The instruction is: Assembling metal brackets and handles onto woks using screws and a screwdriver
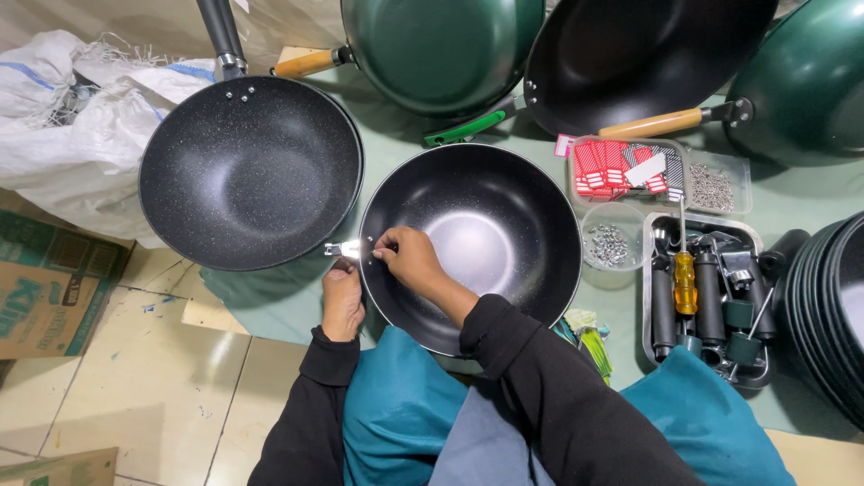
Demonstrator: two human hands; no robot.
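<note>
A black wok pan (504,207) without a handle lies in front of me on a green cloth. My left hand (343,297) is outside the pan's left rim and pinches a small shiny metal bracket (343,249) against it. My right hand (407,256) reaches inside the pan, its fingertips pressed to the inner wall at the same spot on the rim. Whatever the right fingers pinch is too small to make out. Dark sleeves cover both my arms.
A speckled black pan (247,171) with a dark handle sits to the left. Green pans (432,45) with wooden handles lie at the back. Right of the wok are a cup of screws (610,243), a box of red tags (621,171), a tray (650,315) with handles and a yellow screwdriver (686,281), and stacked pans (837,306).
</note>
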